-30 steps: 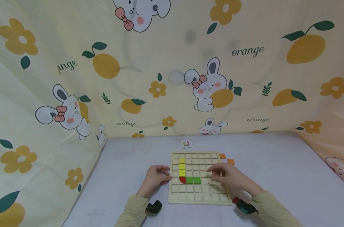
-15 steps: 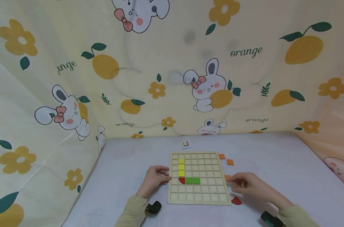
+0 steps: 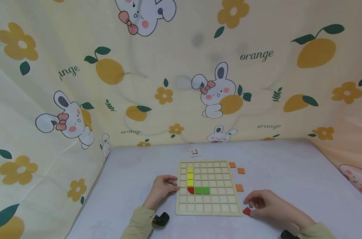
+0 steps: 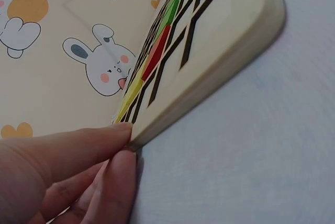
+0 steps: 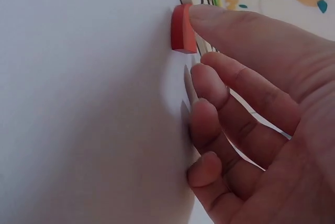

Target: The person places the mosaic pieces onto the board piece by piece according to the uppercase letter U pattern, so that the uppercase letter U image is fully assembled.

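Red piece (image 3: 246,211) lies between board edge (image 3: 239,209) and right hand (image 3: 270,204)

The white bench (image 3: 133,186) is carrying a wooden grid board (image 3: 224,191), lying flat. A small patterned card (image 3: 195,152) is lying beyond the board's far edge. Three orange tiles (image 3: 241,171) are lying along the board's right side, and a red tile (image 3: 246,211) is sitting just beside its near right corner.

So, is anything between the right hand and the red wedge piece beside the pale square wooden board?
Nothing visible: the right hand seems to touch the red wedge piece with its thumb. The nearest orange square tile lies farther away, beside the board.
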`<action>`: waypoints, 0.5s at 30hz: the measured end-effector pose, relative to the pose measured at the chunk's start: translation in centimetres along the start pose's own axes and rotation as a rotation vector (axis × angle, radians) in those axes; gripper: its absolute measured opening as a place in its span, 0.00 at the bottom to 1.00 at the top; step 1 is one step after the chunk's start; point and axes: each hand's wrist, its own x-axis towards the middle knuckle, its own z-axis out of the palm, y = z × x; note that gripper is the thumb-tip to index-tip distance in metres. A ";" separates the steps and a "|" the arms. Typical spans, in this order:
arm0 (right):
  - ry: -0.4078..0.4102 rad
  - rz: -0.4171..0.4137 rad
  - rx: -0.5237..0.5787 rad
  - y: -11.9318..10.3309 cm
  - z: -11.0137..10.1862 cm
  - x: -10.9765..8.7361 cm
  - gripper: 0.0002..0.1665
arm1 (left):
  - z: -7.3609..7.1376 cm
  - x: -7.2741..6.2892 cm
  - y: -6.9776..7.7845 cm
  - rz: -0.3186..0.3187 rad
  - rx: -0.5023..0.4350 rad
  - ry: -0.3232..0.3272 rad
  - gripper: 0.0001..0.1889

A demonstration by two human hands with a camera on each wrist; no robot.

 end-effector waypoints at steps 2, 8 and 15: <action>0.000 -0.013 -0.011 0.1 0.1 0.1 0.16 | 0.0 0.0 0.0 0.000 -0.003 0.000 0.20; -0.022 0.023 -0.055 0.3 -0.2 0.3 0.12 | -0.1 0.0 0.0 -0.003 0.005 -0.007 0.20; -0.016 -0.017 -0.072 0.9 -1.5 0.5 0.11 | 0.0 0.2 -0.2 0.015 -0.018 -0.020 0.20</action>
